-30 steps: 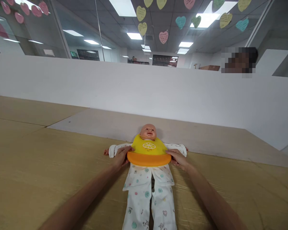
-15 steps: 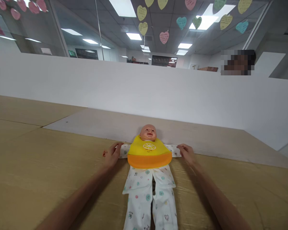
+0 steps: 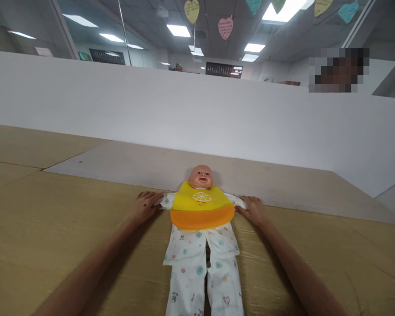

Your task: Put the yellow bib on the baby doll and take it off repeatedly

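Observation:
A baby doll [image 3: 200,176] lies face up in the middle, its arms spread sideways. It wears white patterned clothes [image 3: 187,272] with a top and trousers. A yellow bib [image 3: 187,199] with a white citrus print and an orange lower pocket covers its chest. My left hand [image 3: 147,206] holds the end of the sleeve at the left, thumb and fingers on either side of the cloth. At the other sleeve end, my right hand [image 3: 254,210] grips in the same way. Both doll hands are hidden under mine, and the feet are out of frame.
The doll lies on a tan surface [image 3: 69,219] with seams, beside a pale grey strip [image 3: 283,184]. A low white wall [image 3: 151,109] rises behind, topped by glass with heart-shaped notes [image 3: 225,28]. A person's blurred head [image 3: 340,72] shows beyond the glass.
My fingers have gone from pinching the sleeve ends to lying over them, covering the doll's hand at the left. My right hand sits closer to the bib. The camera view has tipped downward slightly.

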`<state>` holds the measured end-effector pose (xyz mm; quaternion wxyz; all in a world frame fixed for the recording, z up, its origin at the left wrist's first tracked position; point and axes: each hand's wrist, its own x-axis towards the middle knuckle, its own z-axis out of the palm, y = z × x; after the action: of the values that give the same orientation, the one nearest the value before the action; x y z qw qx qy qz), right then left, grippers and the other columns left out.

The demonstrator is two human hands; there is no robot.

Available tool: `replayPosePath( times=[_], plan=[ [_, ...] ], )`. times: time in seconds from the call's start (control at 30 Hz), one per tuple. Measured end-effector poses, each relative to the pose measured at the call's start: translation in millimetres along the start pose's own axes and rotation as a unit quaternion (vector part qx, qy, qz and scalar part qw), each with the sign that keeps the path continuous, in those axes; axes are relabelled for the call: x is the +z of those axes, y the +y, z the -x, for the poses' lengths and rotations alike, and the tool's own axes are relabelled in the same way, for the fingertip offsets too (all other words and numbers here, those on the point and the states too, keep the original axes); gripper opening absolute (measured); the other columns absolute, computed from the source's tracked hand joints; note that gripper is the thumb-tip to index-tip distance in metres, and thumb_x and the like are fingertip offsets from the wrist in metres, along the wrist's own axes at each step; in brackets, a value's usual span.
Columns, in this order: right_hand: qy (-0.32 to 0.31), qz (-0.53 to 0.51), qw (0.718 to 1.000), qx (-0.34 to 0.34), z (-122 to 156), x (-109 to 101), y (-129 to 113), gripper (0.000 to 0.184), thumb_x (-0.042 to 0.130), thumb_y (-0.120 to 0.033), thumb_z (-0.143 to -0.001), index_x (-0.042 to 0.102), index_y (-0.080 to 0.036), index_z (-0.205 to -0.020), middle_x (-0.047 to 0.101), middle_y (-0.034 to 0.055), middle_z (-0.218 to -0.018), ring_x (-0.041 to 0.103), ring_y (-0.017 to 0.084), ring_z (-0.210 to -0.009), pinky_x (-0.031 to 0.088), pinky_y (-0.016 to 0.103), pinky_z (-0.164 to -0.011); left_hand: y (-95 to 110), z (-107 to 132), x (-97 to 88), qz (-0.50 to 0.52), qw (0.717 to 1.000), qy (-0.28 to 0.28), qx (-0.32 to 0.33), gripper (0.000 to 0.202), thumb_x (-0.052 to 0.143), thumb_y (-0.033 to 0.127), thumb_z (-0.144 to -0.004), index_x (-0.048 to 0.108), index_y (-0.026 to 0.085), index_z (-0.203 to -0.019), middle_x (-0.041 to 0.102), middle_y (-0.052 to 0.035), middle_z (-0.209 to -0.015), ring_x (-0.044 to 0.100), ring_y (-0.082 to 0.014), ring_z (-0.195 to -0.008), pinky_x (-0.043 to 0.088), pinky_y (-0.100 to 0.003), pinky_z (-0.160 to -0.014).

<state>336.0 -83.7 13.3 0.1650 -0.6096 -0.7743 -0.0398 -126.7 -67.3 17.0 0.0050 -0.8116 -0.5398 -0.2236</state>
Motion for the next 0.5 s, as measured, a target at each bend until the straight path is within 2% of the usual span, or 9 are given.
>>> replayPosePath(
  times=[0.13, 0.23, 0.3, 0.37, 0.43, 0.5],
  plan=[
    [0.021, 0.011, 1.000, -0.010, 17, -1, -2, 0.043, 0.052, -0.049, -0.086, 0.062, -0.017, -0.113, 0.068, 0.0101, -0.105, 0.060, 0.028, -0.099, 0.043, 0.043, -0.088, 6, 2, 4.5, -0.059, 0.996, 0.059, 0.029, 0.032, 0.051, 0.025, -0.083, 0.065, 0.021, -0.112, 0.069, -0.0113, -0.106, 0.058, -0.0280, -0.102, 0.040, -0.044, -0.095],
    [0.086, 0.023, 0.995, -0.037, 34, -1, -7, 0.045, 0.049, -0.044, -0.089, 0.057, -0.014, -0.121, 0.064, 0.0125, -0.112, 0.057, 0.028, -0.103, 0.045, 0.045, -0.090, 19, 17, 3.5, -0.090, 0.986, 0.122, 0.066, 0.036, 0.054, 0.023, -0.082, 0.060, 0.021, -0.117, 0.063, -0.0140, -0.113, 0.053, -0.0295, -0.111, 0.042, -0.047, -0.095],
    [0.136, 0.040, 0.988, -0.060, 48, -1, -16, 0.044, 0.050, -0.040, -0.088, 0.055, -0.012, -0.123, 0.059, 0.0162, -0.120, 0.054, 0.031, -0.110, 0.045, 0.048, -0.092, 31, 34, -0.9, -0.099, 0.978, 0.144, 0.113, 0.042, 0.055, 0.021, -0.079, 0.057, 0.021, -0.122, 0.062, -0.0154, -0.113, 0.052, -0.0309, -0.111, 0.044, -0.050, -0.094],
    [0.161, 0.050, 0.981, -0.100, 66, -4, -29, 0.045, 0.053, -0.033, -0.085, 0.053, -0.013, -0.125, 0.055, 0.0182, -0.125, 0.051, 0.033, -0.115, 0.045, 0.052, -0.094, 46, 56, -7.7, -0.108, 0.965, 0.144, 0.189, 0.047, 0.056, 0.020, -0.077, 0.055, 0.023, -0.124, 0.064, -0.0140, -0.107, 0.056, -0.0306, -0.103, 0.047, -0.051, -0.090],
    [0.158, 0.038, 0.974, -0.157, 86, -10, -44, 0.056, 0.055, -0.026, -0.081, 0.045, -0.018, -0.135, 0.055, 0.0167, -0.125, 0.053, 0.031, -0.115, 0.048, 0.050, -0.095, 64, 76, -14.9, -0.089, 0.946, 0.121, 0.286, 0.051, 0.055, 0.019, -0.074, 0.056, 0.025, -0.125, 0.068, -0.0109, -0.098, 0.060, -0.0280, -0.092, 0.053, -0.045, -0.083],
    [0.142, 0.009, 0.962, -0.233, 106, -16, -61, 0.075, 0.053, -0.021, -0.077, 0.028, -0.024, -0.148, 0.063, 0.0133, -0.111, 0.062, 0.027, -0.101, 0.057, 0.041, -0.080, 84, 92, -20.3, -0.057, 0.935, 0.101, 0.336, 0.054, 0.057, 0.020, -0.069, 0.060, 0.028, -0.123, 0.070, -0.0082, -0.085, 0.062, -0.0263, -0.081, 0.056, -0.042, -0.078]
  ],
)
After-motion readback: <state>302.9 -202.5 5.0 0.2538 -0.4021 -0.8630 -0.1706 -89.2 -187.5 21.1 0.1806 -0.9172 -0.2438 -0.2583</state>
